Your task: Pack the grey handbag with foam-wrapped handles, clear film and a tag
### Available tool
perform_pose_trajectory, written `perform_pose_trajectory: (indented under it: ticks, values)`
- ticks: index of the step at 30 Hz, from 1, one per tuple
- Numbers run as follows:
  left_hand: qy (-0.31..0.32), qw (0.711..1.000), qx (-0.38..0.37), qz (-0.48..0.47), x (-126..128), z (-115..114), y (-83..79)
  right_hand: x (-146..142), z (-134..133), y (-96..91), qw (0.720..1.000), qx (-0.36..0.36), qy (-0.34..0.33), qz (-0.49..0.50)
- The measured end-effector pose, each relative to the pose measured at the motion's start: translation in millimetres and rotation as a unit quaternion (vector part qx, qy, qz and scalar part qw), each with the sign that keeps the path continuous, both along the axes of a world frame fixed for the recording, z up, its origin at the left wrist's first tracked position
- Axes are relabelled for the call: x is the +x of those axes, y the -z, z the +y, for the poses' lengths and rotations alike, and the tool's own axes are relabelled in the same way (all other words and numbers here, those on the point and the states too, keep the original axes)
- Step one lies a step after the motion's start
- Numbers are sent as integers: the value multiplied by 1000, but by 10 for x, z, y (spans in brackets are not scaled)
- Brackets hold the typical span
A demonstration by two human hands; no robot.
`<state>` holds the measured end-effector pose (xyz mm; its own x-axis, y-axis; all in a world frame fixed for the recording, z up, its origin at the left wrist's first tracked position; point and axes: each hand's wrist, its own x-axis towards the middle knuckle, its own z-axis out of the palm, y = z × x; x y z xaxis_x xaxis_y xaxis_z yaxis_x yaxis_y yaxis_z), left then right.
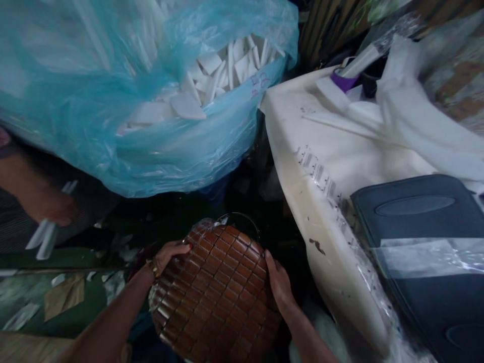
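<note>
Low in the view lies a rounded brown pad point(219, 292) made of small glossy rectangular tiles, with a thin wire-like loop at its far edge. My left hand point(168, 256) grips its upper left edge, thumb on the tiled face. At the upper right edge, my right hand point(278, 277) holds it the same way, fingers hidden behind. The pad's near end runs out of the frame.
A big blue plastic bag point(181, 156) of white pieces point(215, 70) fills the upper left. Another person's hand point(53, 204) at left holds white strips point(47, 237). A cream-covered surface point(295, 131) on the right bears a dark blue panel point(419, 212) and white sheets point(412, 111).
</note>
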<state>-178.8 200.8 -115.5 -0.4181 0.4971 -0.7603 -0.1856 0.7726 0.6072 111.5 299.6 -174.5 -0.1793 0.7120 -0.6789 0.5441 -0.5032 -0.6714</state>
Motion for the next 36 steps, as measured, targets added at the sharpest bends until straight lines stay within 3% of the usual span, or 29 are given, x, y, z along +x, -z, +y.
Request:
perform_pose_trajectory:
  ticks: [4, 7, 10, 15, 17, 20, 24, 29, 33, 36]
  values:
    - [41, 978, -60, 197, -191, 212, 10, -254, 111, -25, 997, 70, -22, -15]
    - [58, 920, -106, 374, -77, 386, 85, -390, 265, 5, 994, 100, -34, 6]
    - [84, 849, -122, 507, 294, 515, 275, -437, 458, 120, 994, 112, -17, 3]
    - [211, 782, -113, 576, 911, 667, 613, -281, 584, 319, 991, 128, 40, -22]
    - [246, 762, -115, 588, 970, 715, 668, -207, 524, 349, 989, 134, 54, -17]
    - [285, 740, -122, 597, 856, 758, 664, -190, 380, 351, 990, 123, 66, 6]
    - [331, 728, -118, 588, 651, 725, 615, -267, 201, 303, 993, 85, 81, 5]
    - [364, 741, -82, 558, 560, 594, 635, -220, -43, 202, 996, 31, 77, -14]
    - [361, 773, -34, 521, 502, 522, 601, -81, -275, 160, 997, 0, 75, -13]
    - [329, 814, -1, 478, 506, 451, 501, 83, -314, 166, 996, -4, 85, 0]
